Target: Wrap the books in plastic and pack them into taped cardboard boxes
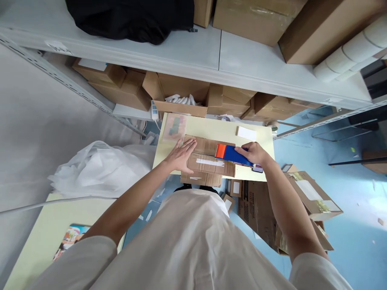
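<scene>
A brown cardboard box (196,159) lies on the pale yellow table (263,139) before me, with flaps folded out and a torn white label strip on top. My left hand (183,156) rests flat on the left part of the cardboard, fingers spread, holding nothing. My right hand (253,153) grips a blue tape dispenser (234,155) with an orange front end. Its orange end is over the right part of the cardboard; whether it touches cannot be made out. A small dark-edged item (257,169) lies near my right wrist, partly hidden.
A white card (246,133) and a clear plastic bag (174,125) lie on the table. Behind stands a grey shelf (193,60) with cartons. White plastic wrapping (93,169) is piled left. Cartons (313,193) crowd the floor right; a magazine (72,239) lies lower left.
</scene>
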`<state>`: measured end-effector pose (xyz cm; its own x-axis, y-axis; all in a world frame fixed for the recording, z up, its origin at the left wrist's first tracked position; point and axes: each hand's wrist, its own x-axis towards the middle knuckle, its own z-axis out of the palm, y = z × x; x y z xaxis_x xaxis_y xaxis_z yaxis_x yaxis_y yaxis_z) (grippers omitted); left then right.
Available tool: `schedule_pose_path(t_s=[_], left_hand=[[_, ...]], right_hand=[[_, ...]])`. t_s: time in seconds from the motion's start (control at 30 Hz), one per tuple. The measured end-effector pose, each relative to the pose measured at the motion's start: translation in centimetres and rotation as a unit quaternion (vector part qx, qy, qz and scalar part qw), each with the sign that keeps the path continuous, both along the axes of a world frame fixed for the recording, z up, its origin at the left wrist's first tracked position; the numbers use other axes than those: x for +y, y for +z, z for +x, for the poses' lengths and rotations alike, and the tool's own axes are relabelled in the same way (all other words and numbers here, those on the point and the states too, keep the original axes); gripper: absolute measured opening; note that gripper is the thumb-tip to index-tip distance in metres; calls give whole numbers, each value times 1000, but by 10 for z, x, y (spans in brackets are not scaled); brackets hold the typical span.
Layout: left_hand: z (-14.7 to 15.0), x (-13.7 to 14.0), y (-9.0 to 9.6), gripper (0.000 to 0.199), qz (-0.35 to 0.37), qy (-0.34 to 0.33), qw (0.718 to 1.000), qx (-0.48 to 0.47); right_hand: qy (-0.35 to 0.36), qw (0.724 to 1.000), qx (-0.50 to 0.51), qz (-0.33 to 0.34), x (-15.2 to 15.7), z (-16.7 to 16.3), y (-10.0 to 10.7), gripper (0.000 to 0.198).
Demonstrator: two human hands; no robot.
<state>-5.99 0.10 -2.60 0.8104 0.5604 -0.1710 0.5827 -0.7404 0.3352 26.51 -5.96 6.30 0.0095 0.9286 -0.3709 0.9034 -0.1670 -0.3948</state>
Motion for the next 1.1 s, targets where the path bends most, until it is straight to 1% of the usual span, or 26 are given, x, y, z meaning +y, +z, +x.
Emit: schedule_pose_path(t_s=[0.1, 0.23, 0.3, 0.37, 0.47, 0.53, 0.6, 0.67, 0.73, 0.83, 0.9, 0.93, 1.0, 1.03, 1.1], left_hand=[[1, -2, -2, 126, -4, 7, 1000, 9], [6, -6, -1, 125, -4, 26, 999, 23], [7, -8, -1, 125, 0, 40, 999, 28], [6, -9, -2, 125, 5, 55, 998, 32], [5, -10, -5, 123, 8, 63, 997, 35], [6, -10, -7, 123, 5, 65, 997, 40], [7, -9, -7, 123, 2, 71, 996, 49], [6, -7, -5, 123, 0, 74, 996, 55], [4, -5, 0, 122, 2, 75, 996, 56], [7, -5, 10, 120, 14, 79, 994, 68], [22, -9, 14, 122, 22, 85, 992, 92], [33, -13, 14, 125, 23, 84, 991, 104], [65, -22, 11, 129, 19, 68, 991, 114], [84, -27, 9, 129, 13, 48, 993, 107], [119, -36, 4, 126, 5, 11, 996, 87]], right_hand=[[15, 1000, -10, -10, -1, 1, 7, 60], [44, 999, 6, -14, -3, 5, 15, 59], [50, 999, 11, -17, -5, 17, 16, 59], [48, 999, 14, -20, -7, 38, 12, 59], [29, 999, 20, -21, -12, 82, -4, 59], [13, 999, 33, -27, -13, 109, -23, 59], [4, 998, 52, -34, -13, 127, -44, 59], [2, 997, 70, -35, -9, 132, -64, 59], [6, 996, 80, -30, -5, 130, -81, 58], [21, 995, 95, -26, 4, 120, -95, 58], [31, 993, 113, -24, 9, 114, -100, 58], [35, 992, 122, -22, 12, 112, -102, 58], [44, 989, 142, -19, 15, 106, -105, 57], [48, 987, 152, -19, 16, 103, -107, 56], [48, 983, 175, -25, 16, 99, -109, 55]])
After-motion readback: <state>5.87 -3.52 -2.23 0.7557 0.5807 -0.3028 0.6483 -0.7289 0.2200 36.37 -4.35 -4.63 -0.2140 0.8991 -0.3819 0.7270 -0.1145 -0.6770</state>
